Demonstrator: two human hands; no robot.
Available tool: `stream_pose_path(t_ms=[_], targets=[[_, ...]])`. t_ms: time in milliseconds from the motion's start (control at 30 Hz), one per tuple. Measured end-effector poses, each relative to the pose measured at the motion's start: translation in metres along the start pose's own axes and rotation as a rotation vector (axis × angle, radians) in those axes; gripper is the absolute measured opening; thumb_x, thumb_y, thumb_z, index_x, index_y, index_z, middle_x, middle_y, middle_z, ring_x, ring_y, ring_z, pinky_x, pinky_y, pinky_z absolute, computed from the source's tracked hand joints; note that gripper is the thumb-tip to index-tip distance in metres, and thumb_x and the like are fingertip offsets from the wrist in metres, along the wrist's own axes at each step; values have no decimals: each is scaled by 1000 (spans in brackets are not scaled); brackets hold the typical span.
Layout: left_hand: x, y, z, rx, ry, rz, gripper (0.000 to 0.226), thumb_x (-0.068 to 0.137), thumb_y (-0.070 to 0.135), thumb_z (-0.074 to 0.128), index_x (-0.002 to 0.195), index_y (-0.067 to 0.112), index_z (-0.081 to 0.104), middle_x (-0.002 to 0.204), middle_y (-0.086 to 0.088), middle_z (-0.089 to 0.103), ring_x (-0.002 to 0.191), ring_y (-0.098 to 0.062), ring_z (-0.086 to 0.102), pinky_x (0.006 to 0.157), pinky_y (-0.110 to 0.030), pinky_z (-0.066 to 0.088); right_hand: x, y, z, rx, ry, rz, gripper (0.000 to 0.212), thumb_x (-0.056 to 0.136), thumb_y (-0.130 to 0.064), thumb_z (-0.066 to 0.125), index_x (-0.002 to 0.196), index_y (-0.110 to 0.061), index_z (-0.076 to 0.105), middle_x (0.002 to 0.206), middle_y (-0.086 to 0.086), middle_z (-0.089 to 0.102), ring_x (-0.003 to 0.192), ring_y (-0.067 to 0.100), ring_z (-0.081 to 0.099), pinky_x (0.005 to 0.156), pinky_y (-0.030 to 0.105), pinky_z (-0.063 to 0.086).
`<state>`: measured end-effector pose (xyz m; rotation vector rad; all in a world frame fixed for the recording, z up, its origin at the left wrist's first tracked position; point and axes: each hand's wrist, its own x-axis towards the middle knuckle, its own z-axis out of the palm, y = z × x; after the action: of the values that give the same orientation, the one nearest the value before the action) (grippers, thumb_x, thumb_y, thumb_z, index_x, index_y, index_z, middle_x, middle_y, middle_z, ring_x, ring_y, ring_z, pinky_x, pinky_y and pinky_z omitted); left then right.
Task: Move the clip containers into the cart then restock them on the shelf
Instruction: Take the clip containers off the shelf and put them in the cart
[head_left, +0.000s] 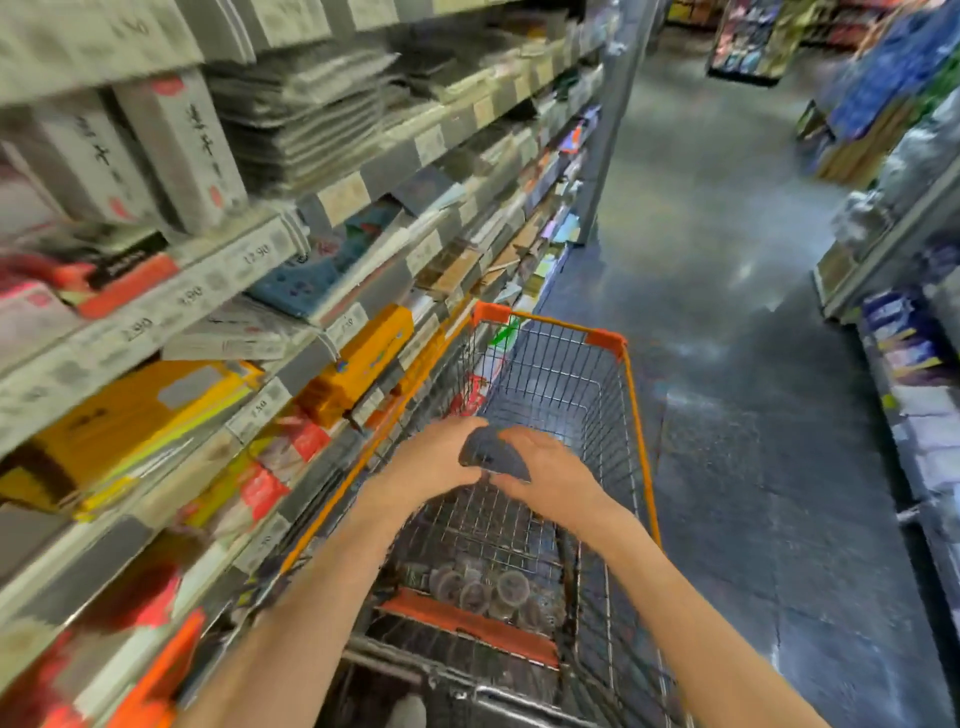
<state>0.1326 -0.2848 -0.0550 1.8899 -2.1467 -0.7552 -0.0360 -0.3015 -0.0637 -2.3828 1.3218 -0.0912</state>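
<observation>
Gripping one dark container, both hands' fingers hover over the cart beside stocked shelves.

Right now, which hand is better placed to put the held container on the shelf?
Left, probably. Both hands, left hand and right hand, hold the dark container over the cart, but the shelf stands on the left side.

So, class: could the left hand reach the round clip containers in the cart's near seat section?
Probably yes: the clip containers lie uncovered below the left hand, though it already helps hold a dark container.
</observation>
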Motion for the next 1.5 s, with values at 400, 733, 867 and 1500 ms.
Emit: stream_pose_path(t_ms=[400, 733, 867, 1500], targets=[[-135, -6, -69, 54, 237, -206, 67, 84, 44, 64, 141, 23, 35, 143, 0, 43, 129, -19, 38, 105, -35, 34, -17, -109, -44, -65, -9, -363, 60, 92, -45, 52, 144, -21, 34, 148, 1, 36, 136, 18, 31, 111, 33, 26], [-278, -29, -121, 92, 488, -458, 63, 82, 36, 67, 138, 19, 41, 137, -3, 48, 126, -21, 43, 104, -36, 35, -38, -241, -52, 15, -46, -720, 55, 90, -37, 58, 140, -23, 39, 141, -3, 44, 128, 13, 40, 104, 26, 31], [-327, -36, -138, 125, 576, -531, 63, 84, 36, 66, 139, 20, 40, 139, -1, 47, 128, -19, 42, 104, -32, 33, -44, -294, -51, -33, -22, -835, 56, 91, -43, 54, 141, -25, 37, 144, -6, 39, 133, 12, 33, 108, 28, 27], [-521, -18, -255, 332, 917, -596, 59, 84, 47, 59, 138, 34, 39, 139, 16, 42, 128, -5, 37, 105, -35, 35, -83, -519, -121, 74, 273, -1224, 44, 89, -40, 54, 131, -29, 48, 134, -14, 49, 126, 5, 40, 102, 30, 37]])
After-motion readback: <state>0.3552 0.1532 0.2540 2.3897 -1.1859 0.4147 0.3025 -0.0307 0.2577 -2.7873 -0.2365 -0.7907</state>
